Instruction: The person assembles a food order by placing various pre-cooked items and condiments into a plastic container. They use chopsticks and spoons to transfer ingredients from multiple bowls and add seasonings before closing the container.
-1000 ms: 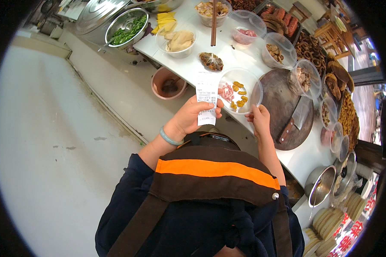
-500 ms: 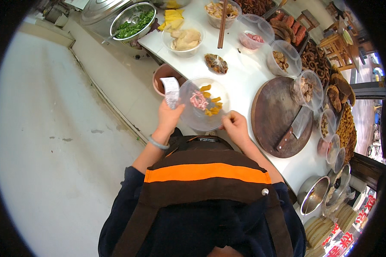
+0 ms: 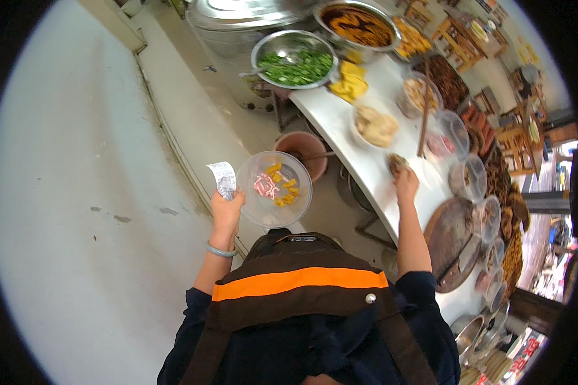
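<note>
We could spill the food from the clear bowl (image 3: 295,212), held off the tabletop (image 3: 368,160) at 12 o'clock: our left hand (image 3: 227,215) alone grips its 9 o'clock rim, its fingers also pinching the paper slip (image 3: 222,176). At 1 o'clock, our right hand (image 3: 406,184) has fingers touching the small packet (image 3: 397,162); we cannot tell whether they grip it. Our right hand was at the bowl's rim 0.5 s ago.

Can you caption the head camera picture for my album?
Left hand grips a clear bowl and paper slip; right hand touches a small bag.
</note>
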### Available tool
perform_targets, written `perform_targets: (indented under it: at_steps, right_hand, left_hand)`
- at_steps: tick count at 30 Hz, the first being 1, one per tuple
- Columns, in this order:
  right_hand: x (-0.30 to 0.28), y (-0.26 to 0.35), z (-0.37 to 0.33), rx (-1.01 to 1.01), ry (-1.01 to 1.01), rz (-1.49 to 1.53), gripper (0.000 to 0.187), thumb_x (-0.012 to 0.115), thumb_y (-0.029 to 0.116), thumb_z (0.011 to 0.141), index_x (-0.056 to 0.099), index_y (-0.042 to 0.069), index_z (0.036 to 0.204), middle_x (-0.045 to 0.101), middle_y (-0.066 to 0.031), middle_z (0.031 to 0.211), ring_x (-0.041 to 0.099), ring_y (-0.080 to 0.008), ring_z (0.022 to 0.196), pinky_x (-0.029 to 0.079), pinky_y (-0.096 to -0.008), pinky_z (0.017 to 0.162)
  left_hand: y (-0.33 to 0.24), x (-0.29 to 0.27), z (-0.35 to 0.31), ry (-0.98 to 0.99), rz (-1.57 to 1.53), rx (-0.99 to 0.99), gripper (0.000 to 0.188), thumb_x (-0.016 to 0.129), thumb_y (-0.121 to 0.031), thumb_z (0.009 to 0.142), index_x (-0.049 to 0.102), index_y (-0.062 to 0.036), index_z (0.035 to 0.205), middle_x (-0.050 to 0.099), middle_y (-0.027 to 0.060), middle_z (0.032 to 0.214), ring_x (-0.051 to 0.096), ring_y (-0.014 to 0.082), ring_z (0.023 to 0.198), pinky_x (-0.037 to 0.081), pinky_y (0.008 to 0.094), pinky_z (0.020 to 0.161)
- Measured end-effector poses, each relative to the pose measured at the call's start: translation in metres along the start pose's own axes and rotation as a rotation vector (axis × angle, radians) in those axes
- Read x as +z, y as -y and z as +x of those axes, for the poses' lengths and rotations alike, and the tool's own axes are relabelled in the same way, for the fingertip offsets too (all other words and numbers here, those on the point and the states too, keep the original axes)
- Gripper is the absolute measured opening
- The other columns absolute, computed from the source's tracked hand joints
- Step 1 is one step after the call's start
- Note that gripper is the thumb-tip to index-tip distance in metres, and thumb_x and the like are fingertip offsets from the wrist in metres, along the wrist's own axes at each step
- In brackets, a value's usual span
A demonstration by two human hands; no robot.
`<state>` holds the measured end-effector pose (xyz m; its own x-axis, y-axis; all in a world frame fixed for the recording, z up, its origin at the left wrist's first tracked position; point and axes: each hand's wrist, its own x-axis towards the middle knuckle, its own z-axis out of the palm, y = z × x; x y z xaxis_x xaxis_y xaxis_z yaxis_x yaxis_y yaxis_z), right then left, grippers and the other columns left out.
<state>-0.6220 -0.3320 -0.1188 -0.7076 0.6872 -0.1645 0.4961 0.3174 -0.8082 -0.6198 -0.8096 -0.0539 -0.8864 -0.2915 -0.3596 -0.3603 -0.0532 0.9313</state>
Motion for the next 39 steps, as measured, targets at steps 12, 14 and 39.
perform_targets:
  at_steps: [12,14,39]
  right_hand:
    - [0.105,0.188,-0.097,0.137,0.394,0.464,0.026,0.050,0.024,0.094,0.055,0.005,0.077,0.060,-0.0077,0.069,0.056,-0.0155,0.052,0.043,-0.0277,0.048]
    - [0.139,0.234,-0.095,0.117,0.499,0.575,0.026,0.050,0.023,0.095,0.056,0.005,0.078,0.061,-0.0084,0.071,0.056,-0.0162,0.054,0.045,-0.0285,0.051]
    - [0.591,0.650,0.224,-0.020,0.655,0.701,0.030,0.049,0.024,0.095,0.060,-0.003,0.097,0.066,-0.0125,0.085,0.065,-0.0169,0.072,0.053,-0.0274,0.065]
  left_hand:
    - [-0.076,-0.126,0.162,-0.169,-0.163,0.133,0.025,0.064,0.003,0.076,0.054,-0.0021,0.099,0.054,0.0007,0.085,0.053,0.0092,0.070,0.048,0.0264,0.061]
    - [-0.081,-0.132,0.187,-0.180,-0.176,0.121,0.026,0.064,0.004,0.075,0.054,-0.0024,0.098,0.054,0.0004,0.084,0.052,0.0090,0.070,0.048,0.0263,0.061]
    - [-0.303,-0.107,0.579,0.004,-0.203,0.140,0.021,0.061,0.005,0.075,0.053,-0.0023,0.094,0.056,0.0030,0.081,0.056,0.0124,0.068,0.049,0.0273,0.062]
